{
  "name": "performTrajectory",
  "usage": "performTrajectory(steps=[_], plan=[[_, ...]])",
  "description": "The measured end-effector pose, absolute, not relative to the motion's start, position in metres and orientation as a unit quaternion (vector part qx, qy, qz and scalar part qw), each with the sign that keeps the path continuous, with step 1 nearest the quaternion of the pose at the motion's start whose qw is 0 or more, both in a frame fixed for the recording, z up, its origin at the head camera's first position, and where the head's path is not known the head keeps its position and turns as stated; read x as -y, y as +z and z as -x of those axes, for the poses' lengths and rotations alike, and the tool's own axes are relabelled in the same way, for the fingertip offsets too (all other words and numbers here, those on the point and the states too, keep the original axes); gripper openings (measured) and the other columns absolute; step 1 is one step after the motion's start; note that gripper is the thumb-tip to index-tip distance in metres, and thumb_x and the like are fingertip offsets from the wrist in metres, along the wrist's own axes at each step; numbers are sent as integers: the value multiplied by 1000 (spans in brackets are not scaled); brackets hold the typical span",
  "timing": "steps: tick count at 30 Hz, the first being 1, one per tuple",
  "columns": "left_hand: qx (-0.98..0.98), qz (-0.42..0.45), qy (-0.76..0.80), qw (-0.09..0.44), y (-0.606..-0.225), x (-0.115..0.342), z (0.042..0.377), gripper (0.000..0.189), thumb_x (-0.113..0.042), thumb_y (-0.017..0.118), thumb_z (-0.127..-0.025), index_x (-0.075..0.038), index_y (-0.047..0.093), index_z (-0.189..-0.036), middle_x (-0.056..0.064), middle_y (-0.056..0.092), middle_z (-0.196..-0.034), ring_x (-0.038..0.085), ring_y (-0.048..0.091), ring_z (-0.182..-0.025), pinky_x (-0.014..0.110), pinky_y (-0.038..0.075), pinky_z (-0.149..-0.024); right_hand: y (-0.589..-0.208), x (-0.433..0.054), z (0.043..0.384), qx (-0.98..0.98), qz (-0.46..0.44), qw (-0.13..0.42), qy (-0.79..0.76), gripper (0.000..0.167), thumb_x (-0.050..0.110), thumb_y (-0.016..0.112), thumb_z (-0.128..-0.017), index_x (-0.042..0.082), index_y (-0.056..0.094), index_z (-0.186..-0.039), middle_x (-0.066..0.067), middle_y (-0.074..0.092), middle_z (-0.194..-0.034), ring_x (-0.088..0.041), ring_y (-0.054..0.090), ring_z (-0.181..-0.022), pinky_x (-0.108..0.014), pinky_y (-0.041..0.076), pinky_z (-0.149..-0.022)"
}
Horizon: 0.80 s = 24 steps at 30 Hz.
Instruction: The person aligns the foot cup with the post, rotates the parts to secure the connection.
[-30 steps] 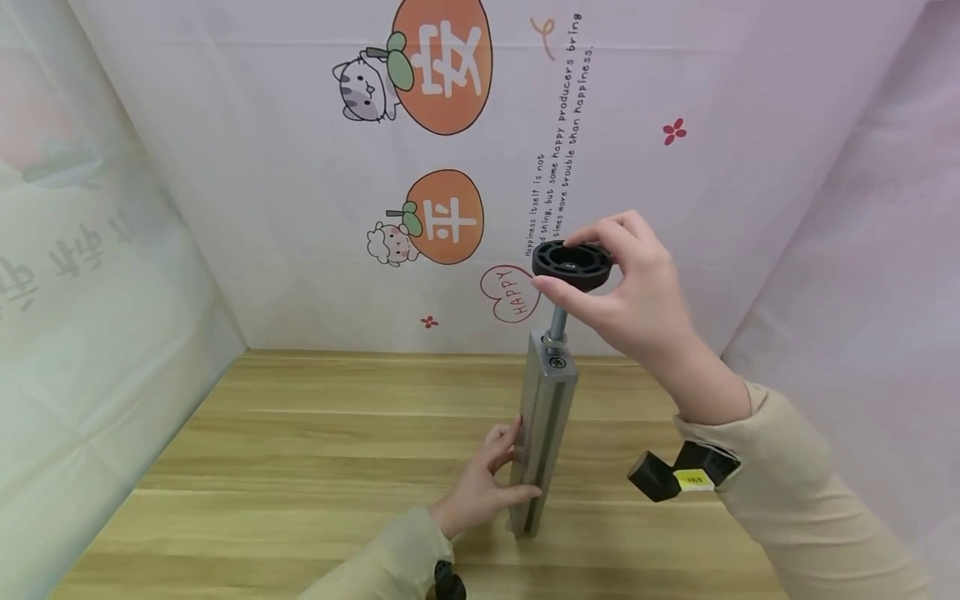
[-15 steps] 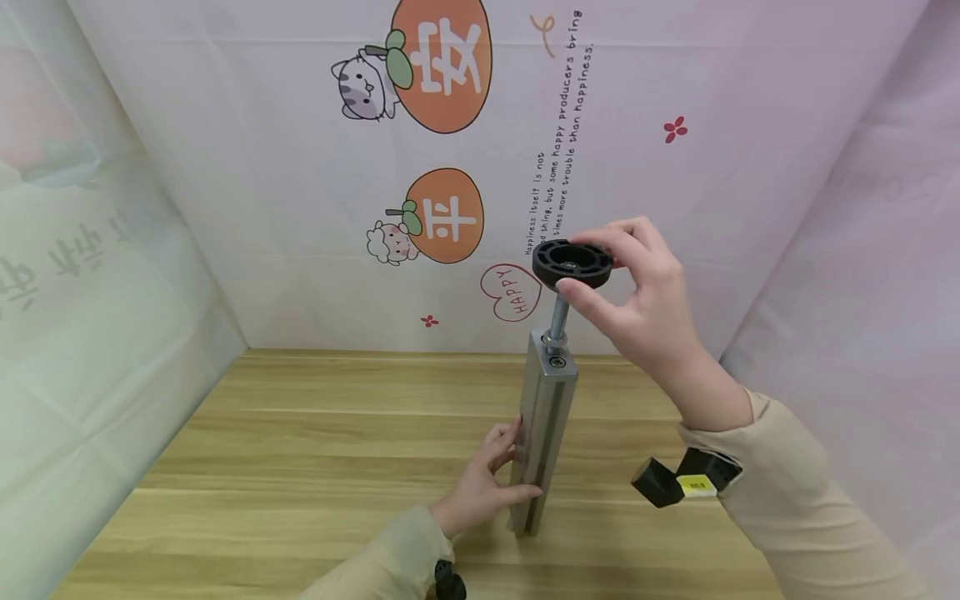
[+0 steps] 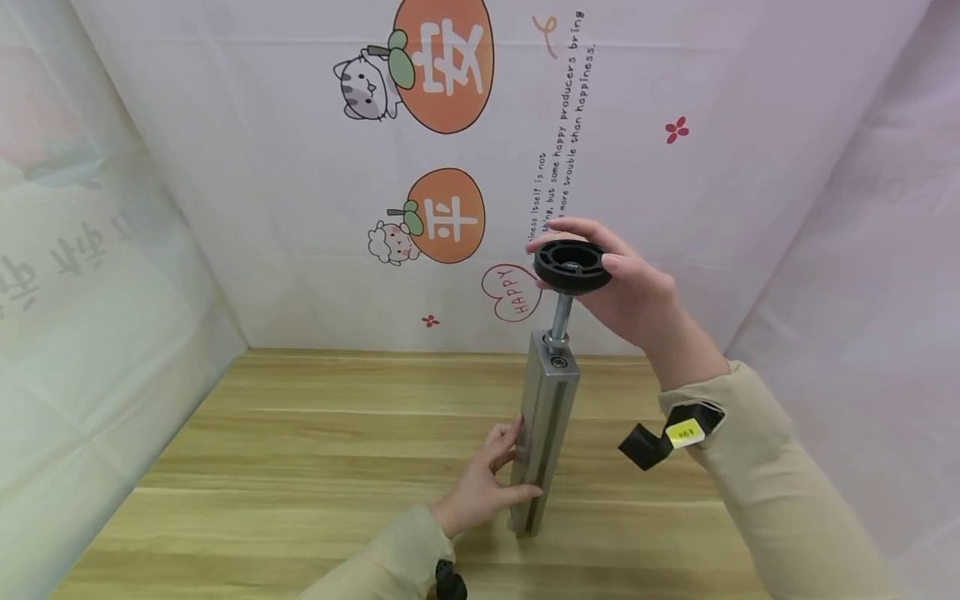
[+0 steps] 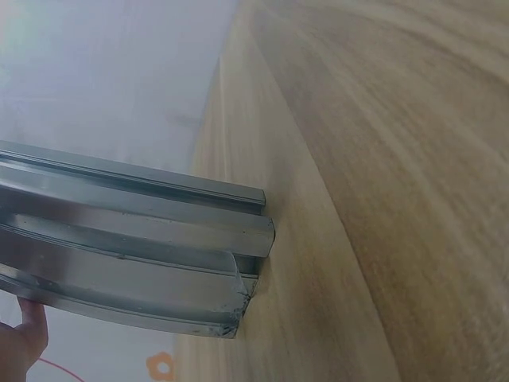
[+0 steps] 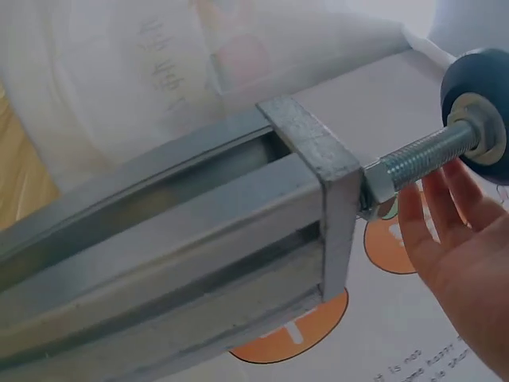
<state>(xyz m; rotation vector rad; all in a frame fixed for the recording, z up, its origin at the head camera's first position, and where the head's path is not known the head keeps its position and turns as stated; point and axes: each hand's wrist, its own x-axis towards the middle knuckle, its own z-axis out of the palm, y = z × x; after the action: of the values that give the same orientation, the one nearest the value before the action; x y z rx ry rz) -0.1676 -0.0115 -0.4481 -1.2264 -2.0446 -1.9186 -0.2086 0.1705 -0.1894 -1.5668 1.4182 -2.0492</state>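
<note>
A silver aluminium profile (image 3: 542, 425) stands upright on the wooden table. My left hand (image 3: 480, 492) grips its lower part, thumb on the near face and fingers on the left side. In the left wrist view the profile's bottom end (image 4: 246, 294) meets the tabletop. A metal end plate (image 5: 318, 151) caps the top, with a threaded bolt (image 5: 429, 155) and a hex nut (image 5: 380, 185) rising from it. On that bolt sits a black round levelling foot (image 3: 572, 282). My right hand (image 3: 637, 304) holds the foot's rim, thumb at the right, fingers reaching behind and round the left.
The wooden tabletop (image 3: 300, 467) spreads around the profile. White printed cloth (image 3: 285, 208) forms the wall behind, with more cloth at both sides. A screw head (image 3: 558, 362) shows beside the bolt on the end plate.
My right hand has turned round the levelling foot: the thumb moved from the near rim to the right side, the fingers to the far left. The left hand and profile stay put.
</note>
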Motion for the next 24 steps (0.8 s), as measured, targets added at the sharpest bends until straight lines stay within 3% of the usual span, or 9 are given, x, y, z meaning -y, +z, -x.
performTrajectory(steps=[4,9,17,24], plan=[[668,401,-626,38,-448,12,168,97,0,73,-79,-22,12,-152,17,40,-124,6,38,-119,36,39,-104,-194,-168,214,-381,552,184,-718,47,18,43,-89,7,44,-135,-15,47,-133,-23,49,-115,-39,35,-105],[669,405,-622,45,-447,11,167,97,0,72,-80,-24,12,-152,17,40,-123,6,39,-118,37,40,-103,-197,-164,217,-309,558,232,-735,50,14,40,-86,5,44,-135,-18,44,-135,-26,47,-118,-41,33,-107],[666,402,-626,48,-447,11,169,98,1,73,-79,-25,13,-151,17,41,-123,6,39,-118,37,41,-102,-196,-161,217,-283,556,246,-742,48,12,39,-85,4,47,-132,-18,45,-133,-26,47,-117,-41,34,-106],[667,404,-624,51,-449,11,170,98,1,73,-78,-26,14,-151,18,41,-122,6,40,-117,36,41,-101,-196,-163,218,-313,563,218,-733,44,11,39,-86,3,49,-128,-18,46,-132,-25,46,-113,-39,35,-105]])
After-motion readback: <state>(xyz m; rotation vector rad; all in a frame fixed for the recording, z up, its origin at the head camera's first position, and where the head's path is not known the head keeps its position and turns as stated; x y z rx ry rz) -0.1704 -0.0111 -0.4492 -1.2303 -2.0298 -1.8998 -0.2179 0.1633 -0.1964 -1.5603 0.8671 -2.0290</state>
